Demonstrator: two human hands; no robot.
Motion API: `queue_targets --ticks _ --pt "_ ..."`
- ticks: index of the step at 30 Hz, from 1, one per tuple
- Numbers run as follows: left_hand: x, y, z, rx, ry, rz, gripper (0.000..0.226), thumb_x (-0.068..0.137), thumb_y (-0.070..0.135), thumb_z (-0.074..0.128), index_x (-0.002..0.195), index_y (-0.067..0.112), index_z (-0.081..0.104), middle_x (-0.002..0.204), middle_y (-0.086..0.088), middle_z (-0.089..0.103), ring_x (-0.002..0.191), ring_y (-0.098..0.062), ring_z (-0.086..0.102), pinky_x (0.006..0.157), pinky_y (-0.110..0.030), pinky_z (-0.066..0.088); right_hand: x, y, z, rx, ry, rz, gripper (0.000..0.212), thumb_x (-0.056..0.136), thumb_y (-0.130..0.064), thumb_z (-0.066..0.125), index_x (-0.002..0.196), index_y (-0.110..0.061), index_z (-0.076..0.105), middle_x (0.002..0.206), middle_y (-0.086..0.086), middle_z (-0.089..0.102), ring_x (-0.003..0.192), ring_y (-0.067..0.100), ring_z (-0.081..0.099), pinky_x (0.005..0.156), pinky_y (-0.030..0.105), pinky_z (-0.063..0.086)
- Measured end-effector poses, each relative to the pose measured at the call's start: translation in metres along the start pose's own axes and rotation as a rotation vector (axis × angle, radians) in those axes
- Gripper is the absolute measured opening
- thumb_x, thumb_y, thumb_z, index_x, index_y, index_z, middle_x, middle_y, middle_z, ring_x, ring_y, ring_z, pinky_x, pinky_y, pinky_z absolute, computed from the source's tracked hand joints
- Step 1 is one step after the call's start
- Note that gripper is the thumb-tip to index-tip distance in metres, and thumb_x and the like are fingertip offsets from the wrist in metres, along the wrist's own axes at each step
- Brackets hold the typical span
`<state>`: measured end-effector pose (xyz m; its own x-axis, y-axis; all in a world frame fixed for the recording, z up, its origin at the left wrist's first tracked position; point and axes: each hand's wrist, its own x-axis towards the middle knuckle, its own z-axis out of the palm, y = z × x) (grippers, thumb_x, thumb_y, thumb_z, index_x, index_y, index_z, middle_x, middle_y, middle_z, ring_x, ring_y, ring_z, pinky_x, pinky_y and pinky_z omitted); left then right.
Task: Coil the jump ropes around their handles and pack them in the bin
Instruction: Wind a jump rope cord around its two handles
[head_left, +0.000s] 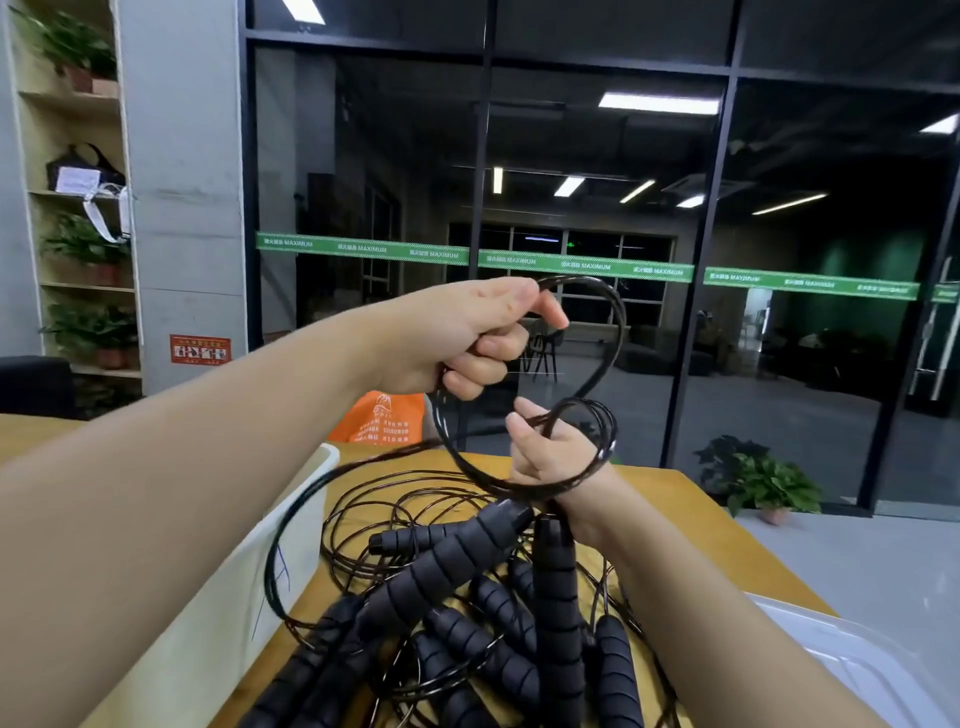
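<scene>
Left hand (467, 338) fingers curled round dark rope (605, 332) loops; right hand (550, 452) fingers likewise, pinching them.

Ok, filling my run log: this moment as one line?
left hand: grips rope loops | right hand: holds loops, handles | bin: left

An office lobby: glass partition wall (597, 208), ceiling strip lights, plant-filled shelving (78, 208), wooden table (675, 499)
</scene>
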<state>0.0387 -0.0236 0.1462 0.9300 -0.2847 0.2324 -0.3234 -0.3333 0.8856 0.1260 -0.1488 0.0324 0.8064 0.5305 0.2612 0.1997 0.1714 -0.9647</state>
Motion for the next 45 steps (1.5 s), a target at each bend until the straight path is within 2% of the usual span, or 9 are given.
queue_targets --ticks 4,7,12,16,19,22,33,37,45 --pt "0.007 -0.006 0.006 0.234 0.191 0.047 0.024 0.102 0.033 0.037 0.105 0.019 0.056 0.061 0.005 0.037 0.043 -0.007 0.027 0.037 -0.019 0.025 0.007 -0.005 0.011 -0.035 0.069 -0.056 0.034 0.103 -0.027 0.041 0.083 -0.009 0.061 0.041 -0.010 0.036 0.033 0.003 0.033 0.045 0.021 0.035" --pt "0.010 -0.033 -0.007 0.567 0.438 -0.030 0.013 0.093 0.018 0.056 0.106 0.018 0.054 0.076 -0.001 0.055 0.052 -0.010 0.044 0.042 -0.021 0.037 0.005 -0.012 -0.001 0.060 0.236 -0.018 0.033 0.103 -0.028 0.040 0.081 -0.009 0.057 0.048 -0.009 0.044 0.039 0.006 0.038 0.045 0.017 0.037" --pt "-0.007 -0.083 -0.026 0.511 0.075 -0.449 0.027 0.085 0.022 0.066 0.109 0.030 0.062 0.103 -0.017 0.065 0.075 -0.017 0.054 0.066 -0.028 0.047 0.001 -0.021 -0.022 0.046 0.368 -0.052 0.028 0.104 -0.023 0.035 0.084 -0.014 0.052 0.056 -0.002 0.046 0.047 0.012 0.037 0.054 0.026 0.038" --pt "-0.011 -0.112 -0.017 0.582 0.106 -0.635 0.037 0.089 0.016 0.060 0.124 0.026 0.054 0.106 -0.012 0.065 0.059 -0.012 0.061 0.050 -0.021 0.049 0.000 -0.022 -0.031 -0.075 0.466 -0.138 0.028 0.103 -0.010 0.034 0.084 -0.019 0.053 0.061 -0.003 0.050 0.050 0.011 0.040 0.056 0.026 0.040" --pt "-0.012 -0.132 0.000 0.817 0.048 -0.823 0.045 0.090 0.021 0.056 0.134 0.015 0.045 0.105 -0.007 0.057 0.081 -0.022 0.060 0.074 -0.031 0.058 0.003 -0.020 -0.035 -0.216 0.473 -0.185 0.038 0.099 0.001 0.032 0.085 -0.027 0.053 0.067 -0.005 0.050 0.053 0.011 0.040 0.054 0.026 0.039" --pt "-0.008 -0.159 0.014 0.955 0.000 -0.930 0.039 0.094 0.022 0.046 0.131 0.009 0.047 0.116 -0.008 0.053 0.087 -0.023 0.052 0.071 -0.028 0.050 0.004 -0.015 -0.034 -0.354 0.463 -0.179 0.044 0.095 0.004 0.032 0.087 -0.035 0.052 0.076 -0.002 0.053 0.061 0.016 0.044 0.058 0.031 0.042" --pt "0.002 -0.222 0.006 0.534 0.303 -0.882 0.058 0.084 0.018 0.060 0.137 0.020 0.038 0.128 -0.010 0.051 0.109 -0.025 0.053 0.092 -0.033 0.048 -0.002 -0.005 -0.034 -0.512 0.365 -0.207 0.035 0.095 0.003 0.041 0.108 -0.028 0.048 0.083 -0.006 0.053 0.067 0.012 0.048 0.057 0.022 0.039" --pt "0.002 -0.226 0.007 0.744 0.235 -0.874 0.055 0.077 0.031 0.074 0.126 0.021 0.051 0.128 -0.005 0.051 0.109 -0.020 0.054 0.098 -0.033 0.046 -0.002 -0.004 -0.035 -0.533 0.350 -0.220 0.033 0.096 0.002 0.042 0.106 -0.029 0.048 0.086 -0.009 0.053 0.069 0.010 0.048 0.056 0.019 0.037" --pt "0.007 -0.227 0.014 0.844 0.337 -0.789 0.012 0.091 0.019 0.051 0.085 0.010 0.055 0.085 -0.004 0.062 0.080 -0.020 0.059 0.074 -0.029 0.049 -0.005 -0.003 -0.035 -0.600 0.317 -0.226 0.034 0.097 0.001 0.042 0.109 -0.030 0.047 0.089 -0.015 0.051 0.070 0.006 0.048 0.053 0.017 0.036"
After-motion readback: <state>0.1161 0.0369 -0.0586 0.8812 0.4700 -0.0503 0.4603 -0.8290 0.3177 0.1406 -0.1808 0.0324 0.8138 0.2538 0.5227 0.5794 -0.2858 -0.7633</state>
